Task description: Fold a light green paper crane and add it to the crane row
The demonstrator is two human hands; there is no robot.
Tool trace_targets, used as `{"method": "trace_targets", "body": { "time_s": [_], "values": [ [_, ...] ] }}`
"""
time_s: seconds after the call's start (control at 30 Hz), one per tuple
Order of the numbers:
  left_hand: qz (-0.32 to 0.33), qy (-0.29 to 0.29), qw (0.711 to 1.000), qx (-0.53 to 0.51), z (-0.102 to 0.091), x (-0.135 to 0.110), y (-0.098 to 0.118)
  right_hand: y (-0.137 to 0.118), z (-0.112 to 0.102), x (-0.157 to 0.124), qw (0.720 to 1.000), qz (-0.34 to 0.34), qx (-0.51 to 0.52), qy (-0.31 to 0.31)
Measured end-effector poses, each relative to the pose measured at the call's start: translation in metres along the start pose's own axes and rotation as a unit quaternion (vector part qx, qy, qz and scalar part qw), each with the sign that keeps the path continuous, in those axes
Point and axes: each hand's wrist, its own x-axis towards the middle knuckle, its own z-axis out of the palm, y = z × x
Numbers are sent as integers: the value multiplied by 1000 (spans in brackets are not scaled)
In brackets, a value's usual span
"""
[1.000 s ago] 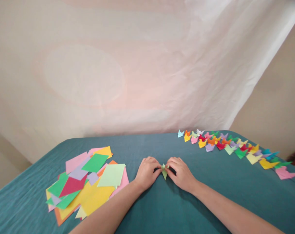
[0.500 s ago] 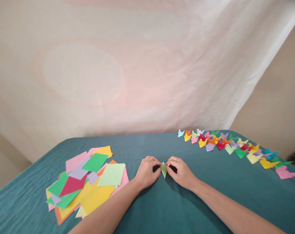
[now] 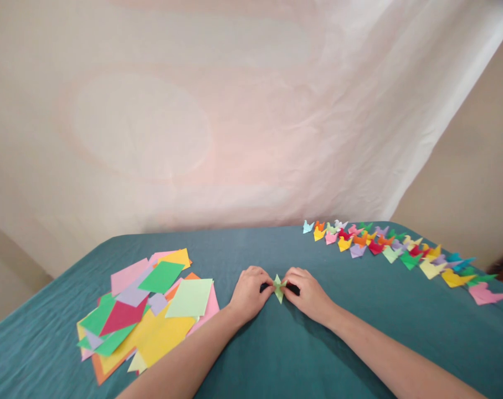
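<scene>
Between my two hands is a small piece of folded light green paper point(image 3: 278, 290), with points sticking up and down. My left hand point(image 3: 252, 292) pinches its left side between thumb and fingers. On the opposite side my right hand point(image 3: 306, 292) is closed on it in the same kind of pinch. The fingertips hide the paper's side edges, and its finer folds are too small to make out.
Loose coloured paper squares point(image 3: 152, 310) lie in an overlapping heap on the left, partly behind my left forearm. Rows of small folded paper birds point(image 3: 393, 254) stand at the right. A dark green cloth point(image 3: 251, 360) covers the table, and a pale sheet point(image 3: 251, 122) hangs behind it.
The folded paper shows wider between my fingertips, its upper point more plainly visible. My hands have hardly moved and keep their pinch.
</scene>
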Motion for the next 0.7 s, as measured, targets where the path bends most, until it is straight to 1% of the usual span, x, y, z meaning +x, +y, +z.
{"method": "trace_targets", "body": {
  "time_s": [0.3, 0.5, 0.7],
  "values": [
    [-1, -2, 1000, 13, 0, 0, 2, 1, 1, 1, 1000, 8, -7, -5],
    [-4, 2, 1000, -6, -1, -2, 3, 0, 1, 0, 1000, 19, 20, 6],
    [-2, 4, 1000, -7, -3, -3, 6, -5, -3, -1, 999, 15, 36, 23]
  ]
}}
